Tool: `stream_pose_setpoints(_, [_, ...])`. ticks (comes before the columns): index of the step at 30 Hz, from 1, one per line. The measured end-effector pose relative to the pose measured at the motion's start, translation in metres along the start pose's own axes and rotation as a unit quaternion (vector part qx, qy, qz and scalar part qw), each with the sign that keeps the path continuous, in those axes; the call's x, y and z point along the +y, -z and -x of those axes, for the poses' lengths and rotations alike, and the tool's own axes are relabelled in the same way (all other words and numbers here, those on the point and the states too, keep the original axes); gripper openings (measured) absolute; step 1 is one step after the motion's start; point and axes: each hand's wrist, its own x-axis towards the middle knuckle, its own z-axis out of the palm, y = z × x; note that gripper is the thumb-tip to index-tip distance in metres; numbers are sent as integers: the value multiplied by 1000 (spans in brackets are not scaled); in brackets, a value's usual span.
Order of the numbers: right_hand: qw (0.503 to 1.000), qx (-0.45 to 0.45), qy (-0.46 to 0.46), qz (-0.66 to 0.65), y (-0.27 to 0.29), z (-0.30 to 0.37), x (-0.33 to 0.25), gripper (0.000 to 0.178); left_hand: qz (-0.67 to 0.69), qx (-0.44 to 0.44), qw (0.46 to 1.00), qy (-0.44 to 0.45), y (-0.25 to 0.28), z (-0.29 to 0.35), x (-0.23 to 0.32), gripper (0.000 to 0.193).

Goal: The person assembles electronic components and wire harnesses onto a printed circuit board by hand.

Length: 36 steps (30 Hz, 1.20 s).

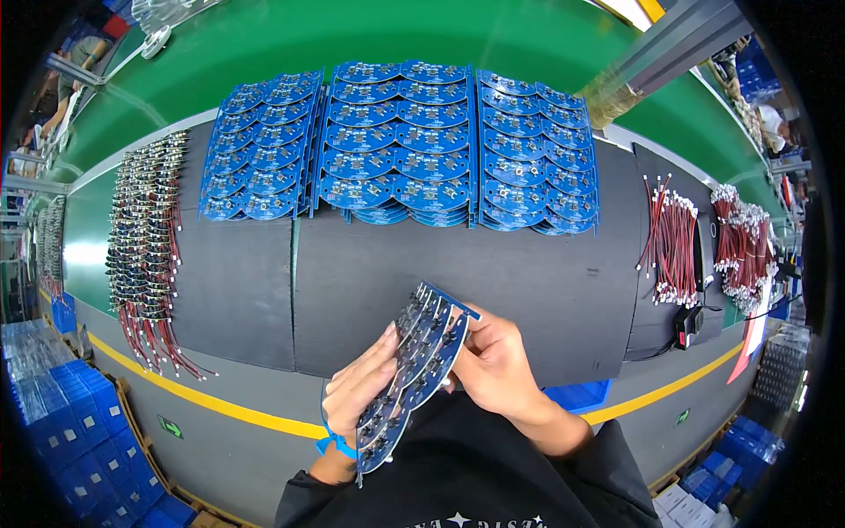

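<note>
Tilted in front of my body is a blue circuit board panel (414,365) with scalloped edges and small black parts on it. My left hand (359,387), with a blue band at the wrist, supports its left side, fingers laid along the panel. My right hand (495,359) closes on the upper right end, near a narrow blue edge strip. Some of its fingers are hidden behind the panel. Beyond my hands, stacks of similar blue panels (396,141) lie in several columns on the black mat (458,273).
At the left lie rows of small boards with red wires (145,238). Bundles of red wires with white connectors (676,246) are at the right, beside a small black device (689,326). A metal post (660,62) rises behind. Blue boxes (79,431) are stacked on the floor.
</note>
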Motion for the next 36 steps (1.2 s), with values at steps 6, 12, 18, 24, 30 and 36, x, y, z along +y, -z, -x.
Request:
stream_pose_setpoints(6, [996,36,-47,62,6,1,3,17,-109,152,959,212,3,17,5,22])
stream_pose_setpoints(12, [940,92,94,315,11,-4,10,14,-96,18,992,76,10,6,4,25])
stream_pose_setpoints(18, [992,2,126,-5,-2,1,-2,11,22,-12,1000,-4,3,7,-7,31])
stream_pose_setpoints(24, [999,-2,15,-28,-1,5,-9,14,7,1,999,36,6,9,1,30])
stream_pose_setpoints(30, [991,61,41,112,8,-2,10,13,-122,161,960,195,6,6,9,22])
stream_pose_setpoints(36, [953,75,199,216,7,-6,9,11,-53,18,996,64,11,3,4,21])
